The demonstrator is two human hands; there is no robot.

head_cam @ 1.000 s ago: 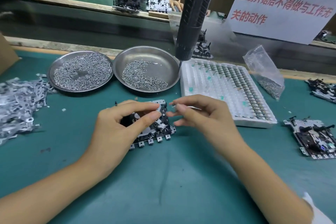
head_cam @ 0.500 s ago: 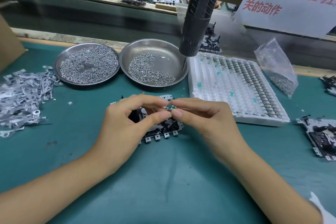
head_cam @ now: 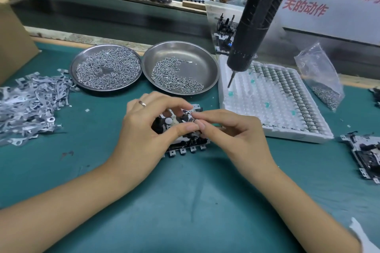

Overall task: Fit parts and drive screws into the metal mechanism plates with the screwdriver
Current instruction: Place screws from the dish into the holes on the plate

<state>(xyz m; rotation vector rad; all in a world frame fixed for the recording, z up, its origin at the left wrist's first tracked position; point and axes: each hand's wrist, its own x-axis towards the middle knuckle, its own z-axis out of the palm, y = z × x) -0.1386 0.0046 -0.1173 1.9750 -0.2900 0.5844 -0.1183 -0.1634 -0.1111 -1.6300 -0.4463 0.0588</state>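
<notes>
A metal mechanism plate (head_cam: 186,147) lies on the green mat in the middle, mostly covered by both hands. My left hand (head_cam: 144,129) curls over its left side, with thumb and forefinger gripping it around a white gear. My right hand (head_cam: 234,135) comes in from the right, its thumb and forefinger pinched together on a small part at the plate's top; the part itself is hidden by the fingertips. The black electric screwdriver (head_cam: 254,26) hangs untouched above the white tray, bit pointing down.
Two steel dishes of screws (head_cam: 106,68) (head_cam: 202,61) stand behind the plate. A white tray of small parts (head_cam: 273,107) and a bag of screws (head_cam: 322,80) are at the right. Loose metal stampings (head_cam: 28,104) are piled at the left. Another mechanism (head_cam: 364,156) lies far right.
My right hand brought a small part from beside the plate onto its top. My left thumb and forefinger closed in to meet it. The view shifted slightly down and right.
</notes>
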